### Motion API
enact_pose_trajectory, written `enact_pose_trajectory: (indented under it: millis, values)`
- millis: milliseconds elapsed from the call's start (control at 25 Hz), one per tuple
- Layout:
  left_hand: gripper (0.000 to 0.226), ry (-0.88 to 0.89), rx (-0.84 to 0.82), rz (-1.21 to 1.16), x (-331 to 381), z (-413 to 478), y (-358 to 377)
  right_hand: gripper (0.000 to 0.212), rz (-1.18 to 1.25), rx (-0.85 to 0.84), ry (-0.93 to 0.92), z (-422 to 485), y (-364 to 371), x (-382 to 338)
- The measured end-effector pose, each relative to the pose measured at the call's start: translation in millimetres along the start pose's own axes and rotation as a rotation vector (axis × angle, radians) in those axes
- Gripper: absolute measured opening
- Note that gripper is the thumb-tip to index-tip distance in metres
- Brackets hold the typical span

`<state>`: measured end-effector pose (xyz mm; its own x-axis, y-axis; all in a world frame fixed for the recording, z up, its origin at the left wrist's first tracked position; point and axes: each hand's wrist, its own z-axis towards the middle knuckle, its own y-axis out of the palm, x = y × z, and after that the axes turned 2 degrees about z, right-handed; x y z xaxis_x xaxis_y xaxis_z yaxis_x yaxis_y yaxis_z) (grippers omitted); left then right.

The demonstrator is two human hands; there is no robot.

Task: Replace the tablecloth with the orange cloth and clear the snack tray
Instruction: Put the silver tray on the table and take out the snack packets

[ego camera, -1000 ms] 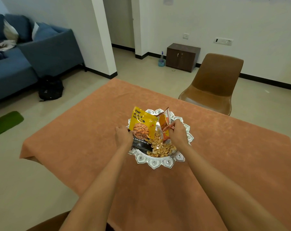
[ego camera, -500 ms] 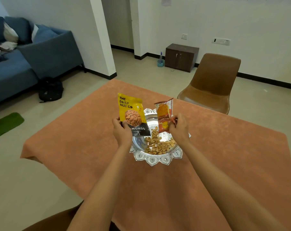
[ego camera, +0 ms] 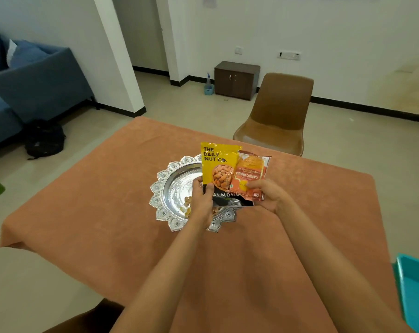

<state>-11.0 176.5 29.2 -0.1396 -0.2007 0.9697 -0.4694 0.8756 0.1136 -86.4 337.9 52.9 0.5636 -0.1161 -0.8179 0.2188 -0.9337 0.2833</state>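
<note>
An orange cloth (ego camera: 112, 212) covers the table. On it stands a silver snack tray (ego camera: 172, 186) with a scalloped rim and a few loose nuts (ego camera: 187, 205) inside. My left hand (ego camera: 202, 200) grips a yellow almond packet (ego camera: 216, 169) by its lower edge, upright above the tray. Just to the right, my right hand (ego camera: 268, 197) holds an orange snack packet (ego camera: 250, 174), which overlaps the almond packet. Both hands hide the near right part of the tray.
A brown chair (ego camera: 275, 116) stands at the table's far side. At the lower right edge is a teal bin (ego camera: 417, 289). A blue sofa (ego camera: 33, 80) and a black bag (ego camera: 43, 138) are on the left, a small dark cabinet (ego camera: 236, 79) by the far wall.
Both packets have come up out of the tray and been brought together, overlapping. The view has shifted right, so the tray now sits left of my hands and the teal bin shows.
</note>
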Motion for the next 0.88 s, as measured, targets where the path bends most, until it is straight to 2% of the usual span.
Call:
enact_pose_trajectory:
  millis: [40,120,280,360,520,680,760,800,840,880]
  values:
    - [0.012,0.008,-0.056,0.053,-3,-1,11,0.032,0.034,0.039,-0.013,-4,-17,2]
    - [0.027,0.051,-0.131,0.252,-10,-3,29,0.032,0.107,0.136,-0.048,-10,-48,8]
    - [0.039,0.17,-0.101,0.471,-20,0,47,0.022,0.274,0.405,-0.016,-20,-112,35]
    - [0.039,0.248,-0.1,0.568,-24,2,50,0.026,0.243,0.513,0.055,-21,-137,59]
    - [0.041,0.379,-0.078,0.703,-35,4,52,0.04,0.021,0.608,0.194,-10,-166,113]
    - [0.04,0.378,-0.046,0.748,-37,7,40,0.05,-0.426,0.781,0.266,-4,-165,133]
    - [0.04,0.336,-0.002,0.724,-35,8,28,0.079,-0.665,0.895,0.332,-3,-150,126]
    - [0.039,0.325,0.022,0.715,-33,10,22,0.092,-0.742,0.961,0.289,-1,-140,118]
    - [0.038,0.32,0.051,0.716,-32,12,15,0.096,-0.795,1.015,0.179,5,-127,109]
    - [0.037,0.313,0.078,0.726,-31,15,6,0.09,-0.823,1.057,0.026,11,-111,98]
